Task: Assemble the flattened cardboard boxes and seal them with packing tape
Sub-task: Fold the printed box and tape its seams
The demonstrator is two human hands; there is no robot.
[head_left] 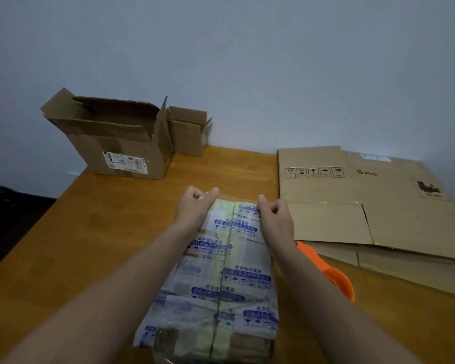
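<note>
taped box [221,271]: lower centre of frame on the wooden table [103,245], closed, top covered in blue-printed packing tape
left hand [196,203]: at the box's far left corner, fingers curled, thumb on the top edge, looks to pinch that edge or a clear tape end there
right hand [275,215]: at the far right corner, fingers curled in, thumb on the edge, same pinch-like hold
tape dispenser [334,277]: orange, just right of the box, partly behind the right forearm, not held
flattened cardboard [365,195]: right of frame, lying flat, not yet assembled
large open box [116,145]: upper left, flaps up, unsealed
small open box [188,135]: touching its right side, flaps up too
risk, tape: the end could wrinkle or lift if pressed unevenly over the far edge
risk, box: may slide on the smooth table, as both hands act on the far end only
risk, dispenser: a forearm sweeping back could knock it
hidden: box's far face and the fingertips behind it; can't tell if tape is in the fingers
cut off: box's near end at the bottom, flat cardboard at the right edge
hard to see: dispenser roll and blade, dim light
</note>
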